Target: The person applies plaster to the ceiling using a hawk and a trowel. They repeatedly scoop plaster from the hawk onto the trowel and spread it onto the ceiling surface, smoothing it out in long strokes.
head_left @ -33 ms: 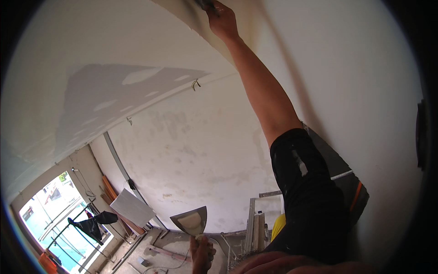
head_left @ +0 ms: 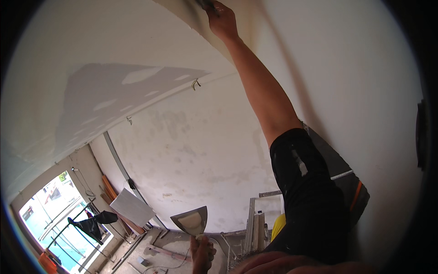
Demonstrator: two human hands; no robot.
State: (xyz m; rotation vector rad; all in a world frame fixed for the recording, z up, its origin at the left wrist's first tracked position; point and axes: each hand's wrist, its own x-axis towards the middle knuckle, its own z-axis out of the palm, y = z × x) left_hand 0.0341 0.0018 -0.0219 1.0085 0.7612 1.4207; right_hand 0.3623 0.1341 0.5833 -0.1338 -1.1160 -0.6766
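My left hand [head_left: 201, 253] is low in the middle, its fingers wrapped round the handle of a wide putty knife [head_left: 185, 223]. The blade points up and carries a pale lump of filler paste [head_left: 195, 222]. High overhead, my right hand [head_left: 222, 20] reaches to where the ceiling meets the right wall. It grips a dark tool [head_left: 206, 3], mostly cut off by the picture's upper edge, so its kind is unclear. A beige strip [head_left: 175, 7] runs along the ceiling beside that hand.
Grey patches [head_left: 109, 86] mark the ceiling, and loose wires [head_left: 195, 84] hang from it. A mottled white wall [head_left: 191, 150] stands ahead. Below are a metal frame [head_left: 252, 223], a leaning pale board [head_left: 132, 208], timber planks and pipes. A bright window opening [head_left: 54, 219] has dark cloth before it.
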